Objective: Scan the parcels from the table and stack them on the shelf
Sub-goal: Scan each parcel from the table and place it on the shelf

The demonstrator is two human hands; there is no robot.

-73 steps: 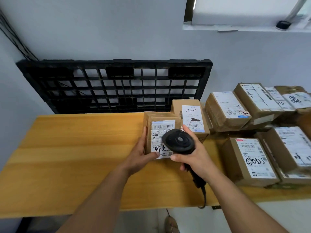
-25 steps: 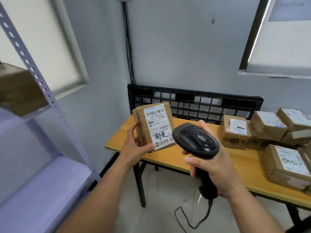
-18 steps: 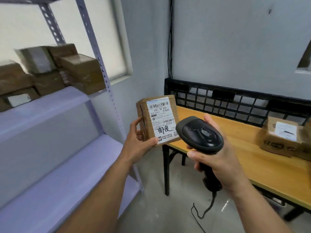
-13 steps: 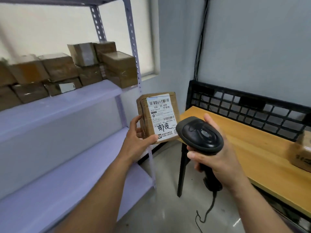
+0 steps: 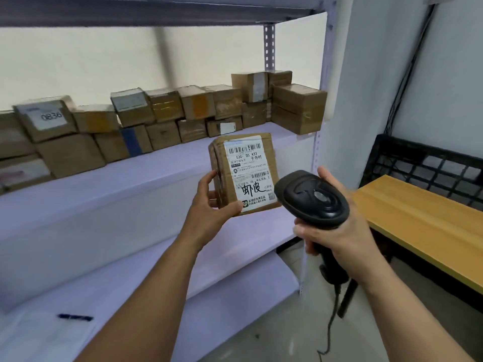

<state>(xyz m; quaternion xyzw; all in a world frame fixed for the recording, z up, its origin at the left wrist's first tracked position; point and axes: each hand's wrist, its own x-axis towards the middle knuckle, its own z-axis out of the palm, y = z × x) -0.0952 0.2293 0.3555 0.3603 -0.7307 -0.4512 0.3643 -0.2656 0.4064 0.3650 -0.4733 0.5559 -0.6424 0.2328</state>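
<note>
My left hand [image 5: 211,205] grips a small brown cardboard parcel [image 5: 243,171] by its lower left corner, holding it upright in the air with its white label facing me. Right of it, my right hand [image 5: 337,231] is closed around the handle of a black barcode scanner [image 5: 312,198], whose head sits just beside the parcel's lower right corner. Behind the parcel runs the pale shelf [image 5: 162,168], where several brown parcels [image 5: 198,108] are stacked in two layers along the back.
The wooden table [image 5: 418,220] juts in at the right, with a black plastic pallet [image 5: 428,163] leaning on the wall behind it. A lower shelf board [image 5: 130,296] carries a dark pen [image 5: 74,317]. The scanner cable [image 5: 330,327] hangs toward the floor.
I have turned left from the table to face the shelf. The parcel has been lifted off the table and carried over in my left hand; the scanner stays in my right.
</note>
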